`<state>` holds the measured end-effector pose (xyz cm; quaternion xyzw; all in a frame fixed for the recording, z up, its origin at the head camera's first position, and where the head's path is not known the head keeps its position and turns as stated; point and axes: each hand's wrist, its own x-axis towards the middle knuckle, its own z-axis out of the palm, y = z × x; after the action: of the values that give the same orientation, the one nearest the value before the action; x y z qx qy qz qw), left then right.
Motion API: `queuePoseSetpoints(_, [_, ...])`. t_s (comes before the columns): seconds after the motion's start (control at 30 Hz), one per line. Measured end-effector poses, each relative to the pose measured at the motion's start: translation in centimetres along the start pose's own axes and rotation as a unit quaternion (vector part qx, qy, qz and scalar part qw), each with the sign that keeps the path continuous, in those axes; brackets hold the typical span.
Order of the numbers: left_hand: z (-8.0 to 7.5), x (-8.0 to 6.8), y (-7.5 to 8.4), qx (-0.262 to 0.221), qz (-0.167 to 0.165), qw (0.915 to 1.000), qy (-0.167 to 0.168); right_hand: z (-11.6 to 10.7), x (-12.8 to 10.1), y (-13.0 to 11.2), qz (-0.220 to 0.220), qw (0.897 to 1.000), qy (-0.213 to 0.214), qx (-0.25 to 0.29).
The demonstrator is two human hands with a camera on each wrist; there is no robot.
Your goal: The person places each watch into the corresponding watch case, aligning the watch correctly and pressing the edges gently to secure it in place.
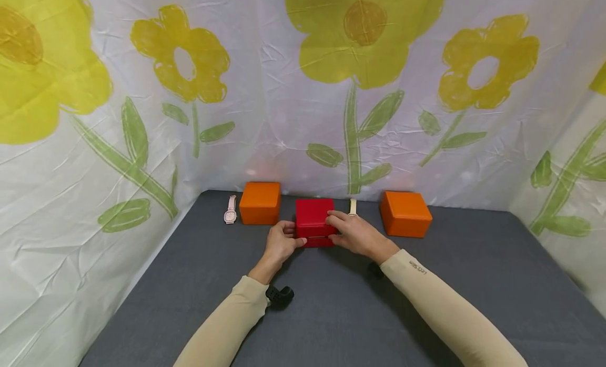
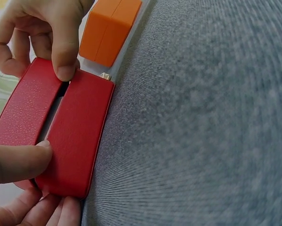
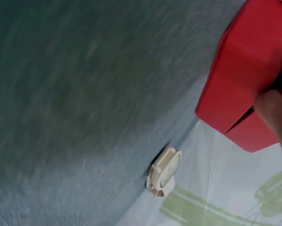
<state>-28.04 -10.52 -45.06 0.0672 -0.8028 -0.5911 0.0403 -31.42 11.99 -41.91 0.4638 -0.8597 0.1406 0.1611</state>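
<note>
Reaching in from the bottom of the head view, two beige sleeves over grey felt (image 1: 341, 309). Gripping a red box (image 1: 314, 222) at frame centre: left hand (image 1: 280, 242) curled round its near left corner, thumb pressed on the seam, likely steadying the base; right hand (image 1: 356, 233) curled over the right side, thumb (image 2: 65, 52) set at the gap between lid and base, seemingly prying it open. Lid parted only a crack. Just behind the box, a cream watch (image 3: 163, 172) against the backdrop. Flanking, centre-left and centre-right, two orange boxes (image 1: 260, 202) (image 1: 405, 213), shut. Farther left, a pink watch (image 1: 230, 210). Behind, a flowered sheet (image 1: 303, 93).
</note>
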Motion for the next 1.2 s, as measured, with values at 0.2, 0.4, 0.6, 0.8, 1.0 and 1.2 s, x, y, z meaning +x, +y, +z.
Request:
queuePoseSetpoints(0.2, [0.2,0.1,-0.2,-0.007,0.01,0.9999,0.003,-0.3,0.2,0.6,-0.054,0.998,0.011,-0.023])
queuePoseSetpoints(0.4, [0.4,0.2,-0.2,-0.016,0.012,0.9998,0.0,-1.6,0.9,1.0,-0.039,0.999,-0.018,0.001])
queuePoseSetpoints(0.6, [0.3,0.2,-0.1,-0.019,0.013,0.9997,0.001,-3.2,2.4,1.2,-0.007,0.998,-0.055,0.043])
queuePoseSetpoints(0.8, [0.2,0.3,-0.1,-0.023,0.013,0.9996,0.001,-4.5,4.1,1.8,0.023,0.992,-0.087,0.094])
queuePoseSetpoints(1.0, [0.2,0.2,0.0,-0.028,0.021,0.9994,0.0,-5.7,5.7,2.9,0.066,0.982,-0.116,0.136])
queuePoseSetpoints(1.2, [0.2,0.0,-0.1,-0.025,0.022,0.9994,-0.001,-6.2,6.6,4.0,0.079,0.978,-0.116,0.152])
